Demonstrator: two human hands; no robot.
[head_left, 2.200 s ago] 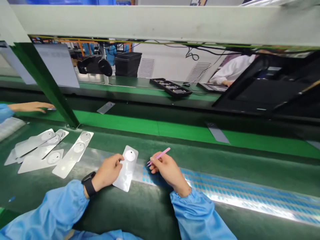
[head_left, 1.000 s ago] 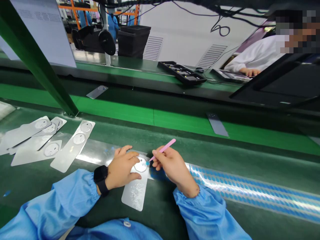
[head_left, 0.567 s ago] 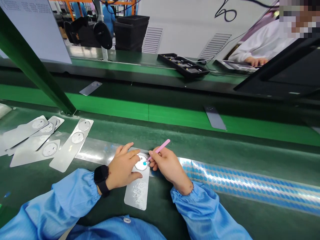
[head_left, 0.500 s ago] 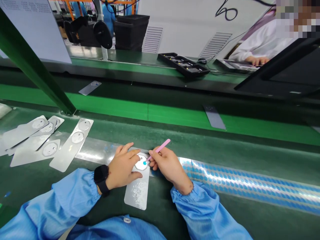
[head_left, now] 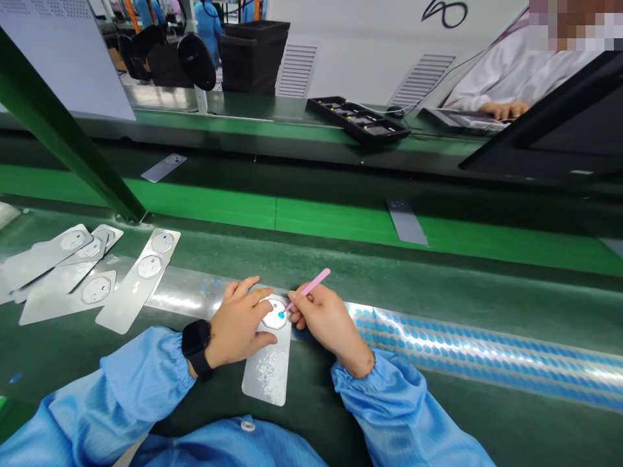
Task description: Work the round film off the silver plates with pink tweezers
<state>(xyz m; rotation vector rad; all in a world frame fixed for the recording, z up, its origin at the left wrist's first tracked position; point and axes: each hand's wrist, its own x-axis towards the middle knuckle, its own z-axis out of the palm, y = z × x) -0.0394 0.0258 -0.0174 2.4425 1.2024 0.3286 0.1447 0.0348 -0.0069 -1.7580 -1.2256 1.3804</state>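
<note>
Silver backing card (head_left: 267,379) sits on the dark green bench mat (head_left: 487,434), long axis pointing away from the person, top end over a silver liner strip (head_left: 195,295). Head view only. Hands cover the card's upper edges. Tweezer tips are partly hidden by the fingers and too small to read: can't tell if they're clamped on the cyan dot (head_left: 281,315) or just next to it. That dot sits on the white disc (head_left: 269,314) near the card's top end; disc outline looks roughly octagonal.

left hand (head_left: 236,327): fingers apart, flat on the card beside the disc, pinning it, not gripping. Black smartwatch (head_left: 196,344) on that wrist.

right hand (head_left: 326,324): fingers together, clamped on pink tweezers (head_left: 311,282), tips at the disc.

Blue dot rows on the liner (head_left: 477,350) run off to the right. More disc cards (head_left: 139,279) lie overlapping at left. Across the belt, a co-worker's hands (head_left: 496,110) rest on a flat device; black parts tray (head_left: 357,120) to their left.
</note>
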